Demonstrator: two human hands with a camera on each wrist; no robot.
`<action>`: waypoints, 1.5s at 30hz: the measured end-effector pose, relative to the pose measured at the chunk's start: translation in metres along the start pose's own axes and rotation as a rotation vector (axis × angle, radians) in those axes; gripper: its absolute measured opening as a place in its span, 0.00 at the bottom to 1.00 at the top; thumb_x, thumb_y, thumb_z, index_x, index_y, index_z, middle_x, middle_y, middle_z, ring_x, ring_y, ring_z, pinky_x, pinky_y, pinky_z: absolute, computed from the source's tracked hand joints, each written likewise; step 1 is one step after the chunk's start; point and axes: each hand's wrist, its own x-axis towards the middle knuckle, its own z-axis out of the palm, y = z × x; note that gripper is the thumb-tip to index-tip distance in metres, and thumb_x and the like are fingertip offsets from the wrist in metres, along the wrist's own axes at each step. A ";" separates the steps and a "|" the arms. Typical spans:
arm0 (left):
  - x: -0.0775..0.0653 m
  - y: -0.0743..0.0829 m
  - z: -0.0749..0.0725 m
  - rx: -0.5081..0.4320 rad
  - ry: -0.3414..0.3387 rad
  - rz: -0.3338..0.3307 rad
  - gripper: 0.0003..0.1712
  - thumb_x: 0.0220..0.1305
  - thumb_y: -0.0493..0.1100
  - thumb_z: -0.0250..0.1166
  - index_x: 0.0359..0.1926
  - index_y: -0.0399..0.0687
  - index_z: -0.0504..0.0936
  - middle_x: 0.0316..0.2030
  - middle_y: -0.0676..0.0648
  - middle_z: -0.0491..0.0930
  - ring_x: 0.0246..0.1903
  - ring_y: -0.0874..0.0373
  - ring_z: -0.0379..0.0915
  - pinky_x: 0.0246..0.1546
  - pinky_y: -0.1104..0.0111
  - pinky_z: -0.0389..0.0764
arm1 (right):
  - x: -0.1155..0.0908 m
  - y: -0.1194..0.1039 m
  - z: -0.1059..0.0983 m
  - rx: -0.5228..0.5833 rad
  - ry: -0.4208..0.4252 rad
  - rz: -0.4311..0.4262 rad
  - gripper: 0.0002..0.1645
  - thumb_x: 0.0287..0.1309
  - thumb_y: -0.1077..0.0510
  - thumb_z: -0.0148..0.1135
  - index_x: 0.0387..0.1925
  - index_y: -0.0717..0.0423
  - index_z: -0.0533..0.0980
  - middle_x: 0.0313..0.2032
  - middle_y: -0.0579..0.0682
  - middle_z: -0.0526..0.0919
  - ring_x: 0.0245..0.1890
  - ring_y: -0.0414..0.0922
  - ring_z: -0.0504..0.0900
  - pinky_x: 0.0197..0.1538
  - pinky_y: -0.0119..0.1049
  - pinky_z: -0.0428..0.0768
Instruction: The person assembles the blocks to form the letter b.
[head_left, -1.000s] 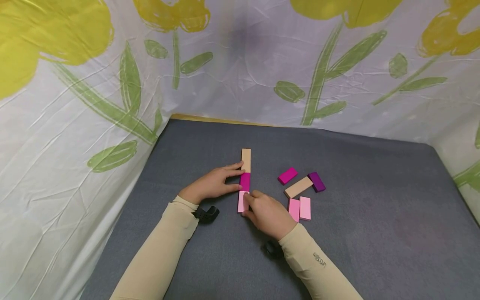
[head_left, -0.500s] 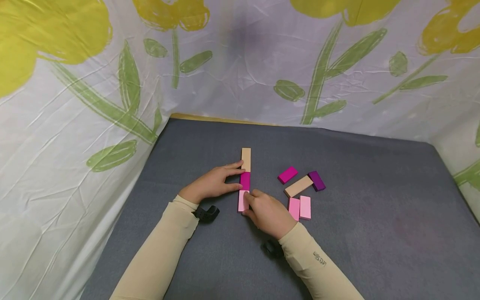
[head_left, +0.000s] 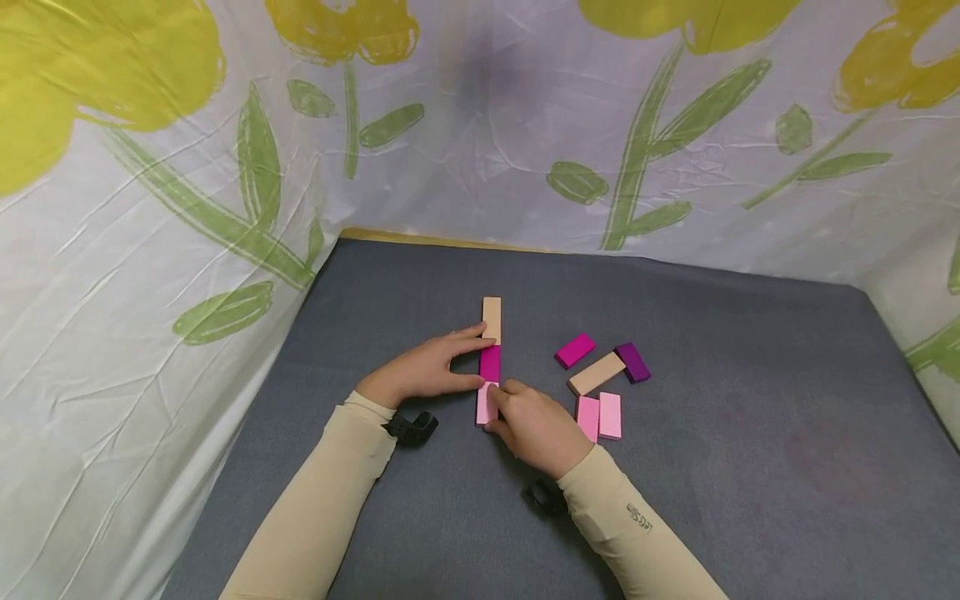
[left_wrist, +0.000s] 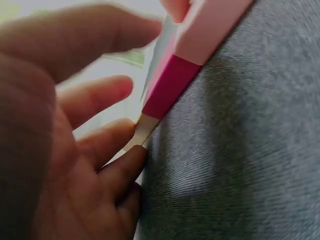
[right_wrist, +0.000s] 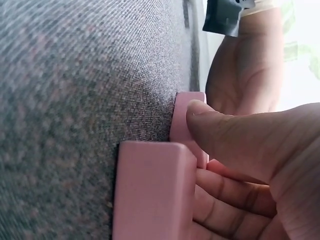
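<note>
A straight row of flat blocks lies on the cloth in the head view: a natural wood block (head_left: 492,312) farthest off, a magenta block (head_left: 490,364) in the middle, a light pink block (head_left: 484,407) nearest. They lie end to end. My left hand (head_left: 423,368) comes from the left, with extended fingers touching the row around the wood and magenta blocks. Its thumb reaches the joint between magenta and pink. My right hand (head_left: 542,429) pinches the light pink block, its thumb (right_wrist: 202,117) against the near end in the right wrist view.
Right of the row lie loose blocks: magenta (head_left: 575,351), natural wood (head_left: 597,373), purple (head_left: 633,362), pink (head_left: 587,418) and light pink (head_left: 611,415). My right hand is close to the pink one. A flowered curtain (head_left: 480,167) hangs behind the grey cloth-covered table (head_left: 750,375).
The left fingertips and thumb have shifted slightly rightward over the row's edge. The right hand and all the blocks stay practically where they were.
</note>
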 end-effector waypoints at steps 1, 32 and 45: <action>0.000 0.001 0.000 -0.010 -0.015 -0.009 0.43 0.68 0.56 0.71 0.80 0.55 0.67 0.84 0.49 0.50 0.82 0.44 0.45 0.78 0.44 0.54 | 0.000 0.000 0.000 0.000 0.001 -0.004 0.22 0.62 0.57 0.77 0.54 0.63 0.83 0.36 0.51 0.82 0.30 0.41 0.77 0.38 0.39 0.85; -0.003 0.008 0.001 -0.066 -0.074 -0.080 0.51 0.59 0.56 0.79 0.80 0.61 0.66 0.85 0.54 0.41 0.82 0.34 0.32 0.78 0.35 0.44 | -0.010 0.037 -0.036 -0.054 0.053 0.183 0.27 0.61 0.51 0.77 0.57 0.64 0.84 0.46 0.57 0.88 0.42 0.50 0.87 0.48 0.49 0.87; -0.001 0.007 0.001 -0.063 -0.078 -0.090 0.51 0.60 0.57 0.78 0.81 0.64 0.65 0.85 0.55 0.40 0.83 0.35 0.31 0.78 0.35 0.43 | -0.020 0.067 -0.052 -0.020 0.086 0.302 0.27 0.57 0.53 0.79 0.53 0.65 0.85 0.46 0.60 0.85 0.44 0.55 0.85 0.51 0.53 0.86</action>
